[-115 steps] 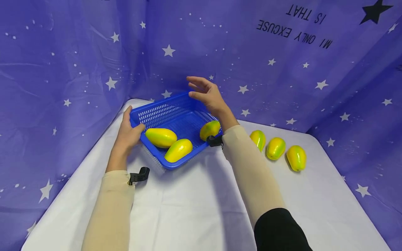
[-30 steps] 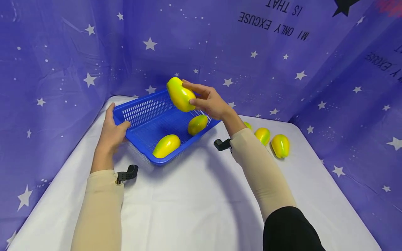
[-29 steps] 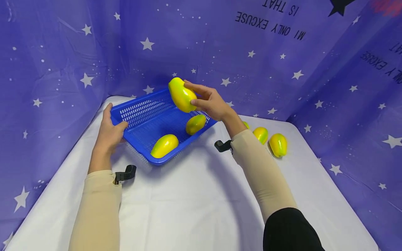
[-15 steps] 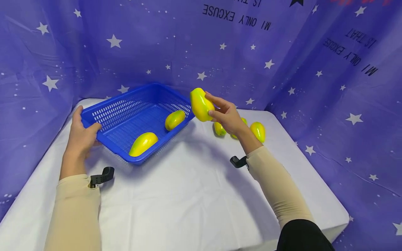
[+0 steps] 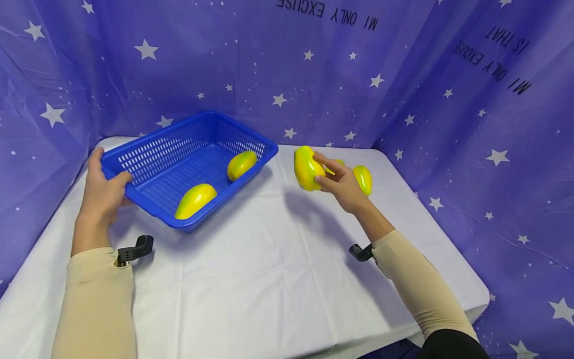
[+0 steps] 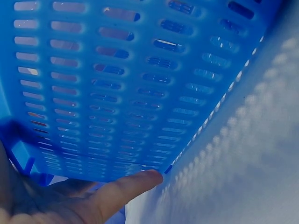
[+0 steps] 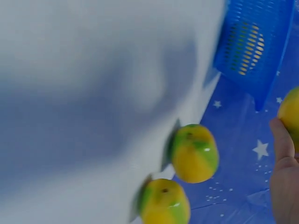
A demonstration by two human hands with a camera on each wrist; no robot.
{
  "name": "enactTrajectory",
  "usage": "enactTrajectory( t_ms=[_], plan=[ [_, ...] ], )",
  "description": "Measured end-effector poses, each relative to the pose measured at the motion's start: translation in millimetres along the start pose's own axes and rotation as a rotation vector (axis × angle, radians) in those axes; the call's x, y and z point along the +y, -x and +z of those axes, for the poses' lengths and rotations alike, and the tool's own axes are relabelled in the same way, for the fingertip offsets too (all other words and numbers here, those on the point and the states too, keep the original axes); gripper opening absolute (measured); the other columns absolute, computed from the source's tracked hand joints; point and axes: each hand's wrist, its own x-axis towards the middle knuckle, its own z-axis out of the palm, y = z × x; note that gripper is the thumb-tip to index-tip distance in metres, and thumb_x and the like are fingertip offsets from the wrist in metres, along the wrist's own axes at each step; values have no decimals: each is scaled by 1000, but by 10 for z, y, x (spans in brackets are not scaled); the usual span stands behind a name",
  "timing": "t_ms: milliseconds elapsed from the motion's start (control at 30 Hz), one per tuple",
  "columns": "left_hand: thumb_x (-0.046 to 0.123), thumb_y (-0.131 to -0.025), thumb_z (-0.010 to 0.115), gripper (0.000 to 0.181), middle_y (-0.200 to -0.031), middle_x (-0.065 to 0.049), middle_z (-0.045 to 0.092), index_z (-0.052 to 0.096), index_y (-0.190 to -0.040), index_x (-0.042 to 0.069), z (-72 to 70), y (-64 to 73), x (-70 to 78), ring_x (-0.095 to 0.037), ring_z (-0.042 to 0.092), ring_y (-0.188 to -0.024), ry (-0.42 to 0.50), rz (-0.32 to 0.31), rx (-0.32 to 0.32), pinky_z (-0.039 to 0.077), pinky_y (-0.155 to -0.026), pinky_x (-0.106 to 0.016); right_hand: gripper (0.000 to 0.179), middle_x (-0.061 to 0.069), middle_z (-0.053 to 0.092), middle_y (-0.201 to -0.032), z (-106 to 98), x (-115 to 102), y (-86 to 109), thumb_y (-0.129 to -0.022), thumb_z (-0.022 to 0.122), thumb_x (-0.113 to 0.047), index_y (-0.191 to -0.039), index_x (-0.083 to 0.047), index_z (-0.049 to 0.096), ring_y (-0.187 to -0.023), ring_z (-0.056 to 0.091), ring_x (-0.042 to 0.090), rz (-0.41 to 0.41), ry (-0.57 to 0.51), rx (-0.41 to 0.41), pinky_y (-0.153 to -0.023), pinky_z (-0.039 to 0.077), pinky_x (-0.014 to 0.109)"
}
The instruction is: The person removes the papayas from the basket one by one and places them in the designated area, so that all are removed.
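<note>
In the head view my left hand [image 5: 99,197] grips the left end of a blue perforated plastic basket [image 5: 148,202], thumb over the rim. A finger stretches along the basket's outer wall in the left wrist view. Inside lie two yellow-green papayas, one papaya [image 5: 196,201] at the near side and another papaya [image 5: 242,165] toward the right end. Right of the basket, my right hand [image 5: 343,185] holds a papaya [image 5: 307,169] above the table, pinched between thumb and fingers. Beyond that hand a papaya [image 5: 362,179] rests on the table, with another papaya [image 5: 337,163] partly hidden.
A white cloth covers the table [image 5: 233,279], whose front right corner shows. Purple curtains [image 5: 251,60] with white stars close off the back and sides. Two resting papayas, a nearer papaya [image 7: 194,154] and a lower papaya [image 7: 164,204], appear in the right wrist view.
My right hand, bare at first, has taken a papaya out of the basket and carried it right, over the table. My left hand keeps its grip on the basket. The head view has turned right.
</note>
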Motion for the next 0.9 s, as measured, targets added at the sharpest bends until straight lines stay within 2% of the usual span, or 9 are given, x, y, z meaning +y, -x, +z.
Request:
enactTrajectory(
  t_ms=[100, 267, 433, 633, 767, 900],
  plan=[
    [21, -92, 39, 73, -145, -23, 7, -12, -140, 44, 8, -1, 18, -9, 57, -77, 1, -8, 0, 53, -63, -35, 53, 1, 29, -145, -55, 109, 80, -86, 55, 4, -136, -4, 40, -116, 48, 29, 18, -1, 17, -82, 48, 37],
    [17, -92, 38, 74, -145, -23, 7, -11, -139, 45, 13, 0, 42, -7, 57, -74, 36, -20, -5, 53, -62, -34, 53, 2, 31, -145, -101, 234, 206, -84, 59, 1, -135, -5, 43, -115, 48, 28, 45, 59, 46, -79, 49, 35],
    [17, -92, 38, 74, -146, -21, 5, -11, -139, 45, 14, -13, 46, -7, 56, -75, 43, -23, -2, 53, -62, -34, 53, 3, 32, -144, -91, 253, 320, -85, 59, -1, -135, -4, 42, -114, 49, 26, 87, 118, 57, -78, 50, 34],
    [17, -92, 39, 74, -146, -21, 6, -11, -138, 47, 20, -11, 30, -10, 57, -78, 29, -20, 5, 53, -63, -35, 52, 7, 36, -141, -100, 303, 393, -84, 60, -1, -134, -2, 42, -117, 46, 29, 100, 125, 83, -73, 52, 32],
    [19, -92, 39, 74, -146, -21, 6, -11, -138, 48, 20, -2, 18, -16, 57, -85, 14, -20, 14, 53, -65, -37, 52, 5, 39, -139, -146, 416, 399, -83, 63, -6, -132, -5, 46, -114, 48, 29, 123, 167, 110, -71, 53, 32],
    [21, -92, 38, 73, -147, -20, 5, -12, -137, 49, 24, -2, 5, -23, 56, -92, -7, -21, 23, 53, -66, -38, 51, 2, 40, -136, -168, 502, 409, -81, 67, -11, -129, -11, 50, -103, 53, 28, 174, 238, 136, -66, 53, 33]
  ],
)
